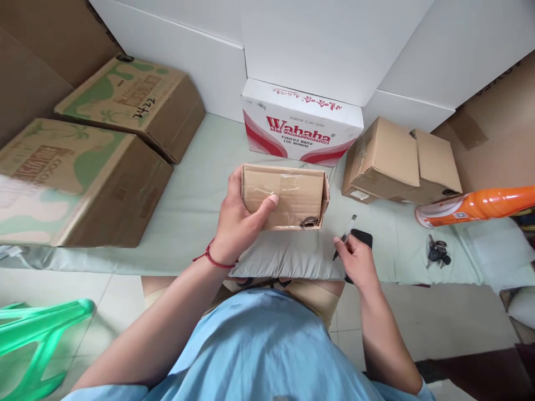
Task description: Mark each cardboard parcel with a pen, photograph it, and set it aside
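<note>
A small brown cardboard box (288,186) with clear tape and a dark scribble near its lower right corner is in my left hand (242,217). My thumb presses on its taped face, and the other fingers are hidden behind its left side. My right hand (357,259) is closed round a pen (349,229) with a black tip and clear barrel, the tip pointing down to the left. Beside and partly behind that hand, a flat black object like a phone (363,238) lies on the pale green cloth.
A white Wahaba-style water carton (301,125) stands against the wall. Two coconut cartons (121,189) are at left. Two brown boxes (390,153), an orange bottle (480,205) and keys (438,252) lie at right. A green stool (50,334) stands on the floor.
</note>
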### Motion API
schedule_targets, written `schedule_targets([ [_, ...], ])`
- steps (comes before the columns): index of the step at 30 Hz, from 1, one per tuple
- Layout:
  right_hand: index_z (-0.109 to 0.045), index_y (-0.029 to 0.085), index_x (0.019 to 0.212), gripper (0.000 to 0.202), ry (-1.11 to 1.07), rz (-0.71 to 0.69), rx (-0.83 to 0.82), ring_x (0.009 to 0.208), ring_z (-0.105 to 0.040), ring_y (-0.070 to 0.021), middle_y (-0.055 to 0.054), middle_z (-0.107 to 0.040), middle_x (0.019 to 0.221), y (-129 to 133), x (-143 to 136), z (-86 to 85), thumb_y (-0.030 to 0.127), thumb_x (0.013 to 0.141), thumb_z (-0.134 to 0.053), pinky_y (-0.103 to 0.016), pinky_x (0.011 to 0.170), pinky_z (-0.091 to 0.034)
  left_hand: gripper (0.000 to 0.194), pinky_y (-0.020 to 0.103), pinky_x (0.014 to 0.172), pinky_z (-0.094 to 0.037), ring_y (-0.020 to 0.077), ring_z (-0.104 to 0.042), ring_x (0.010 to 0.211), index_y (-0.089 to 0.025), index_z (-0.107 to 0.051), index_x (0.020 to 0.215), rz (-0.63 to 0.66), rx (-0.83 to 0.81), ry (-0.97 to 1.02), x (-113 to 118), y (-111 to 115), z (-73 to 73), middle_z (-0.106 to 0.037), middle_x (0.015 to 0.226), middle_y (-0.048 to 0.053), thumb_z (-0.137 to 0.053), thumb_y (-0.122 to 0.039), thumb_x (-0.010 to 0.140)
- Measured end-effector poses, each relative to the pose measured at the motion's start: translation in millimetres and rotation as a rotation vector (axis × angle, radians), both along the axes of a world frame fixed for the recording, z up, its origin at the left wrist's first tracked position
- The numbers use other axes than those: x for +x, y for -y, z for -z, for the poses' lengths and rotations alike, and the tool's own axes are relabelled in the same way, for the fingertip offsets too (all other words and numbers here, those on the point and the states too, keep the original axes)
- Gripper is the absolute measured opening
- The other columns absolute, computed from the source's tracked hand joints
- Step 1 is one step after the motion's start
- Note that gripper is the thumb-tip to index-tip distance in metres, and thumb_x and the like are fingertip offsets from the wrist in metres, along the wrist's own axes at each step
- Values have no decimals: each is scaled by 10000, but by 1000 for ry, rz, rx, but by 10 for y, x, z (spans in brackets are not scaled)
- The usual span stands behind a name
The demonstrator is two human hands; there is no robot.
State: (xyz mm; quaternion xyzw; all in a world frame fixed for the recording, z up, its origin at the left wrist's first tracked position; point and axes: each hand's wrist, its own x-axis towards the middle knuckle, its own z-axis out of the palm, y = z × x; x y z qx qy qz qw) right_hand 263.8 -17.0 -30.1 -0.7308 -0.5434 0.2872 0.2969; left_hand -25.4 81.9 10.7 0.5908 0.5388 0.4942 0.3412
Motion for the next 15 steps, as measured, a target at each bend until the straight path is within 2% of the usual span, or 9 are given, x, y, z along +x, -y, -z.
schedule_targets([
  [3,-352,271,607,576,130,-55,-172,506,-384,-122,68,-385,496,42,88,236,706,922,-557,-272,541,-270,724,495,1141,-557,312,-691,1257,-214,-515,1517,27,-40,25,-3,-58,-35,-685,1394,122,-784,-484,901],
  [7,-420,273,618,512,171,-70,-227,505,-426,-149,42,-456,496,52,104,400,676,908,-544,-285,556,-265,727,481,1135,-568,308,-700,1254,-211,-529,1516,16,-39,26,-1,-86,-57,-697,1388,114,-791,-489,897],
  [9,-569,252,759,453,180,-27,-210,547,-509,-180,22,-556,565,63,155,425,670,930,-528,-292,593,-332,716,475,1134,-572,303,-705,1244,-220,-542,1513,1,-40,40,5,-81,-52,-705,1383,104,-796,-484,898],
  [11,-679,209,1036,508,235,63,-138,672,-623,-235,-32,-676,727,113,264,442,680,959,-505,-332,675,-435,707,482,1163,-553,307,-694,1274,-222,-555,1512,-22,-41,43,14,-61,-34,-699,1408,105,-798,-482,901],
  [13,-674,151,1279,679,362,167,-18,912,-691,-318,-146,-744,989,221,417,476,726,975,-478,-427,824,-519,731,499,1235,-494,322,-644,1373,-231,-547,1533,-50,-29,32,24,-23,-6,-657,1490,114,-807,-480,897],
  [15,-627,77,1424,887,514,250,61,1181,-641,-415,-283,-690,1273,379,570,538,815,964,-446,-546,996,-513,798,518,1309,-410,339,-557,1488,-249,-510,1573,-81,-9,13,35,35,22,-581,1588,123,-830,-484,880],
])
